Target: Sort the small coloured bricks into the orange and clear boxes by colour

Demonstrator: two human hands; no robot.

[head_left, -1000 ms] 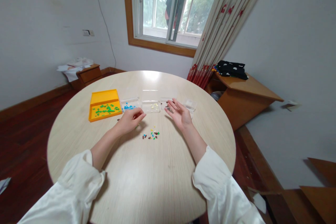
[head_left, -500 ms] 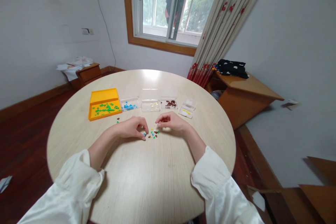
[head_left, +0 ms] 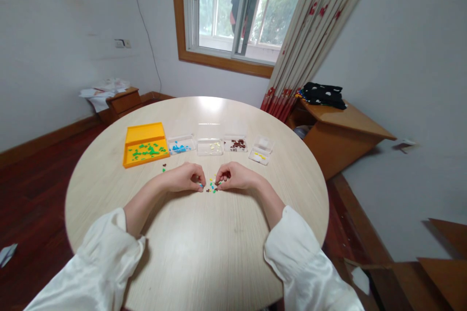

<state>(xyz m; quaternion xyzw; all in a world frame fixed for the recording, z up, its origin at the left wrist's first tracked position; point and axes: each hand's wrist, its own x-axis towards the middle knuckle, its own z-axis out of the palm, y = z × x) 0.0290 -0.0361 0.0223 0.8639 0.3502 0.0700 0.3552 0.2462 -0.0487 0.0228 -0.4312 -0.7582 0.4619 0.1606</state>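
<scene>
On the round table, a small scatter of tiny coloured pieces (head_left: 212,186), blue, green, yellow and brown, lies between my hands. My left hand (head_left: 188,177) is closed at the left of the scatter, thumb and finger pinching a tiny blue piece (head_left: 201,185). My right hand (head_left: 233,176) reaches in from the right, its thumb and fingertips together at the brown and green pieces. What it pinches, if anything, is too small to make out. A brown piece (head_left: 164,165) and a green piece (head_left: 164,170) lie apart, left of my left hand.
Behind my hands stand an orange box (head_left: 146,161) of green pieces and clear boxes with blue (head_left: 180,146), pale (head_left: 215,146), brown (head_left: 237,145) and yellow pieces (head_left: 260,156). Their lids stand open. The round table (head_left: 204,248) has a wall and window beyond it.
My right hand has lowered and moved slightly toward me, onto the pieces at the right of the scatter. My left thumb and finger have closed together around the blue piece.
</scene>
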